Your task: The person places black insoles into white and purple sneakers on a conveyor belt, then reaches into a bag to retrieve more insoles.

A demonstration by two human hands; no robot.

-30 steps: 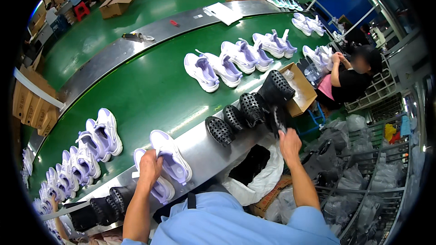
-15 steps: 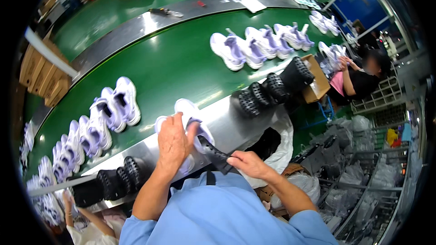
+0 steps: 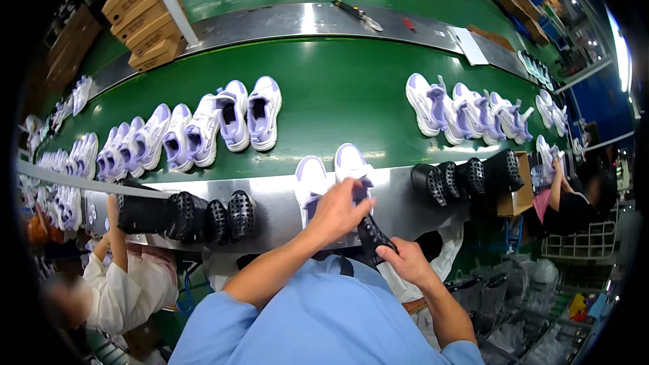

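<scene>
On the metal ledge in front of me, a white and lavender sneaker (image 3: 351,160) points away from me. My left hand (image 3: 336,211) grips it around the tongue and opening, fingers curled and partly hiding it. My right hand (image 3: 407,261) is closed on the near end of a black perforated shoe tree (image 3: 372,235). The shoe tree's far end is at the sneaker's heel opening; my left hand hides how far in it sits. Close by on the left stands a second matching sneaker (image 3: 310,179), untouched.
Black shoe trees stand in groups on the ledge, left (image 3: 241,214) and right (image 3: 475,177). Sneakers line the green belt (image 3: 338,101) on both sides. Co-workers sit at left (image 3: 128,284) and right (image 3: 574,196). A cardboard box (image 3: 519,186) stands beyond the right group.
The view has turned left and levelled, bringing the left co-worker further in. Both hands stay at the same sneaker, and my right hand keeps hold of the shoe tree.
</scene>
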